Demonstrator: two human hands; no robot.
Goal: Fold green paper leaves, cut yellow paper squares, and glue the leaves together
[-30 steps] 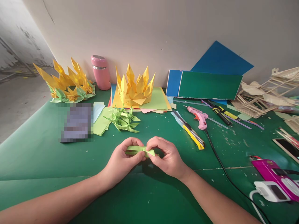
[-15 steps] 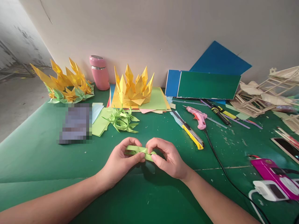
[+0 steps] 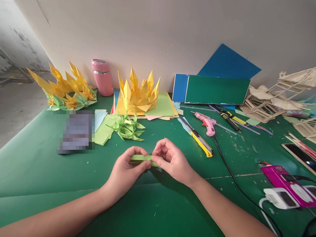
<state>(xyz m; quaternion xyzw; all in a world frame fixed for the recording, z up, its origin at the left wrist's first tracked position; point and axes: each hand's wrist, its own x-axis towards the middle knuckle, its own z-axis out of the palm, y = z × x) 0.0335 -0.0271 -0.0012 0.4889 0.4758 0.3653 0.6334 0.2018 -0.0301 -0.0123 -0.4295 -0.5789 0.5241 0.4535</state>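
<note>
Between my two hands, above the front of the green table, is a narrow folded strip of green paper (image 3: 138,158). My left hand (image 3: 128,168) pinches its left part between thumb and fingers. The thumb and curled fingers of my right hand (image 3: 170,159) close on the right end and partly cover it. Beyond my hands lies a cluster of green folded paper leaves (image 3: 128,127), next to some flat green paper sheets (image 3: 102,133). Farther back, a yellow folded paper crown (image 3: 140,95) stands on a stack of coloured paper (image 3: 166,103).
Left of centre are a second crown with green leaves (image 3: 69,92), a pink flask (image 3: 103,80) and a blurred dark object (image 3: 76,131). To the right lie a yellow utility knife (image 3: 201,143), a pink glue gun (image 3: 207,123) with a black cord, and a magenta power strip (image 3: 276,176).
My right hand's fingers have lifted and its thumb has slid slightly left along the green strip. The strip now looks flatter and narrower. The whole view has shifted a little.
</note>
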